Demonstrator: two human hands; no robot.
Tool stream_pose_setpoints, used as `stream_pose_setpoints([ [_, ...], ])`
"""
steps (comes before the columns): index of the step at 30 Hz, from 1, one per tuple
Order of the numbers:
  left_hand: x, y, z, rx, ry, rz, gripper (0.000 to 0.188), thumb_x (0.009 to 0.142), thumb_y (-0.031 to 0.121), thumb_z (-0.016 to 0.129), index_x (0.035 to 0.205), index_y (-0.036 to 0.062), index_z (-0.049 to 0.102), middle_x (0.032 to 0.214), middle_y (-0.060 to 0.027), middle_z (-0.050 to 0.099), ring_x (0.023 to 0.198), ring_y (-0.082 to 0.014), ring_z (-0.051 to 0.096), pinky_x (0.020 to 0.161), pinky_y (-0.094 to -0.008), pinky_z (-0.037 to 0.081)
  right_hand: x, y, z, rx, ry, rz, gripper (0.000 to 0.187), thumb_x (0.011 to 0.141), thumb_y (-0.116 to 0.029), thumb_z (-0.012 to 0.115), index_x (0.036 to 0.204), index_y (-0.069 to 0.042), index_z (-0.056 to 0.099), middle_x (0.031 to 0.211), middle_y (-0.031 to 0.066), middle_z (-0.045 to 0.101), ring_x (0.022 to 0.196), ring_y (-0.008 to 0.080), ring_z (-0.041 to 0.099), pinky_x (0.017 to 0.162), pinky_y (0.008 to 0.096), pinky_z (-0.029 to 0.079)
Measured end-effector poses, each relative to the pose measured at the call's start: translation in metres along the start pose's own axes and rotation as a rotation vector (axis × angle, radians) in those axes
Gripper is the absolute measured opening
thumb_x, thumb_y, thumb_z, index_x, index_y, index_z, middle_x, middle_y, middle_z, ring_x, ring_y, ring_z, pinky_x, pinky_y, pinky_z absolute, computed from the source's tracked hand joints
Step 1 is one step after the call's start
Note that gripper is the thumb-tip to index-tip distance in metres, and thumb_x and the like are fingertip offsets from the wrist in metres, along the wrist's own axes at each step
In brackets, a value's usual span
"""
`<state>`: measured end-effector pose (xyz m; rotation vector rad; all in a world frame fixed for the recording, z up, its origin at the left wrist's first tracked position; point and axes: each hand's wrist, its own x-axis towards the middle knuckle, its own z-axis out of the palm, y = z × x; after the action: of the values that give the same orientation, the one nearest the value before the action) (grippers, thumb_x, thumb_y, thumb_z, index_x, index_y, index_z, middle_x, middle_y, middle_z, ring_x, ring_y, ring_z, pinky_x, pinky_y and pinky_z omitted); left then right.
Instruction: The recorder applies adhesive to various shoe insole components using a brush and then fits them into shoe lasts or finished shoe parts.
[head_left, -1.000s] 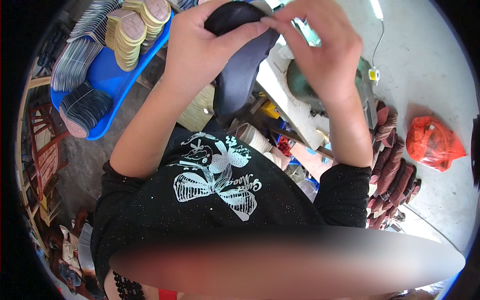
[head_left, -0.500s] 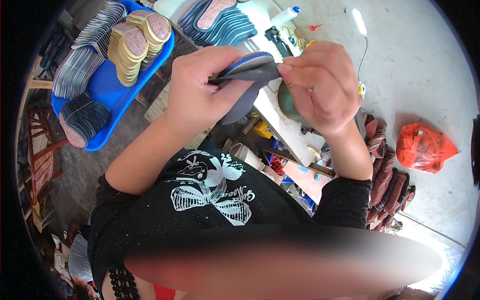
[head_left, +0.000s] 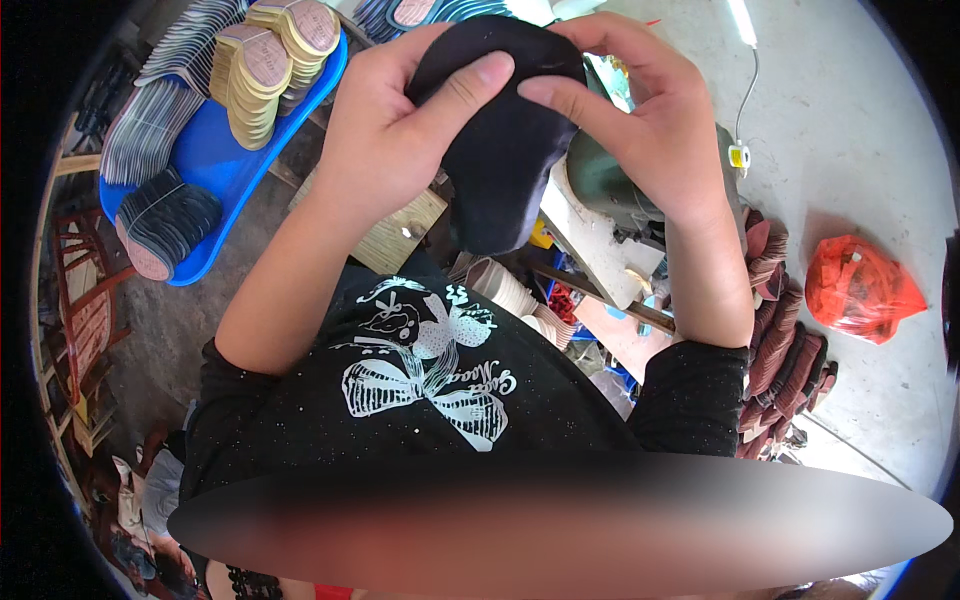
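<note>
Seen from above, a person in a black T-shirt [head_left: 560, 400] with a white bow print raises both bare forearms and holds a glossy black insole [head_left: 505, 150] between two hands, up in front of the chest at the top centre of the view. The insole's broad, rounded end is uppermost; its other end hangs down toward the shirt.

The left hand [head_left: 385, 135] grips the left edge, its thumb lying flat across the dark face and its other fingers hidden behind. The right hand [head_left: 640, 120] pinches the upper right edge, thumb pressed on the face and forefinger curled over the rim. The two thumb tips point at each other, near but apart.

To the left is a bright blue tray [head_left: 235, 200] bearing stacked insoles: yellow-edged ones [head_left: 255, 95], grey-and-white ones [head_left: 150, 130] and a dark bundle [head_left: 180, 220]. Just below the insole juts a wooden board [head_left: 400, 235]. Beneath the right forearm stands a pale worktable [head_left: 595, 235] with a rounded green machine [head_left: 607, 190]. Farther right are maroon and black stacks [head_left: 780, 340], a translucent red plastic bag [head_left: 865, 290] and, above them, a lit lamp [head_left: 741, 20].
</note>
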<state>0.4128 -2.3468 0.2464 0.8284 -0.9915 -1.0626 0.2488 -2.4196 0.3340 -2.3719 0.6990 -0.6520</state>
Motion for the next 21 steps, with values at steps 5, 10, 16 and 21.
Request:
stream_pose_setpoints([
  [5,0.002,-0.011,-0.008,0.007,-0.058,-0.070,0.025,0.096,0.019,0.061,0.112,-0.0006,0.064,0.096,-0.0051,0.070,0.083,-0.0102,0.066,0.073,-0.0230,0.053,-0.005,0.004,-0.001,0.009,0.066,0.084,0.018,0.081,-0.006,0.076,0.093,0.002,0.066,0.088,0.0086,0.066,0.081,0.0126,0.059,0.073,0.0269,0.047],
  [10,0.005,-0.014,-0.010,-0.031,-0.081,-0.049,0.026,0.097,0.020,0.059,0.113,-0.0003,0.062,0.097,-0.0048,0.069,0.084,-0.0099,0.066,0.073,-0.0225,0.053,-0.004,0.009,-0.007,0.070,0.032,0.166,0.014,0.085,-0.007,0.072,0.093,0.002,0.066,0.087,0.0073,0.065,0.080,0.0119,0.059,0.073,0.0258,0.046],
  [16,0.007,-0.013,0.002,-0.048,-0.095,-0.042,0.030,0.099,0.027,0.055,0.108,-0.0008,0.065,0.087,-0.0013,0.068,0.078,-0.0051,0.061,0.069,-0.0210,0.049,-0.001,0.015,-0.002,0.320,-0.031,0.306,0.019,0.087,-0.009,0.070,0.101,0.002,0.064,0.087,0.0064,0.065,0.080,0.0124,0.058,0.078,0.0281,0.046],
  [21,0.011,-0.017,-0.006,-0.002,-0.129,-0.080,0.034,0.101,0.030,0.051,0.104,-0.0003,0.066,0.085,0.0008,0.066,0.076,-0.0039,0.059,0.066,-0.0208,0.048,0.004,0.017,-0.002,0.146,-0.109,0.150,0.019,0.088,-0.009,0.068,0.101,0.004,0.063,0.086,0.0043,0.064,0.081,0.0115,0.057,0.080,0.0281,0.046],
])
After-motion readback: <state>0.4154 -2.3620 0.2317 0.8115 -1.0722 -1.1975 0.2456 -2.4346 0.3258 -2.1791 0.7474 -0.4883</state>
